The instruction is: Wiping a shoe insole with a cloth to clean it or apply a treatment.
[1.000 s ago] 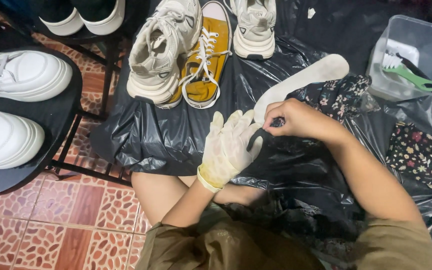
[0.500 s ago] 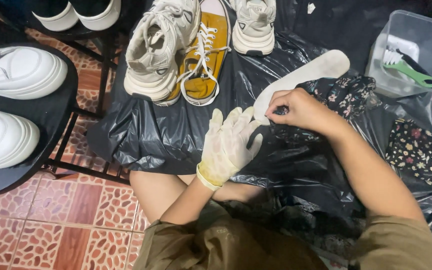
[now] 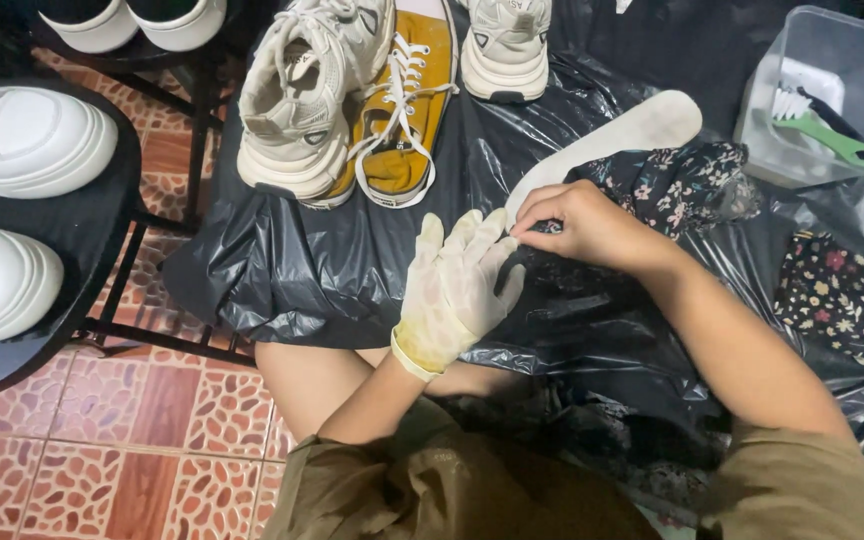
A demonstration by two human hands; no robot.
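The left hand (image 3: 457, 290) wears a pale, thin rubber glove (image 3: 442, 320), fingers spread open, holding nothing; the bare right hand (image 3: 582, 222) pinches a glove fingertip; better pull each fingertip gently, straight, so the thin rubber does not tear.

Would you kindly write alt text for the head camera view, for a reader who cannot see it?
A seated person's bare right hand pinches a fingertip of the pale rubber glove on the left hand, over a black plastic sheet. Beyond lie a white insole, a beige sneaker, a yellow sneaker and a clear tub holding a green brush.
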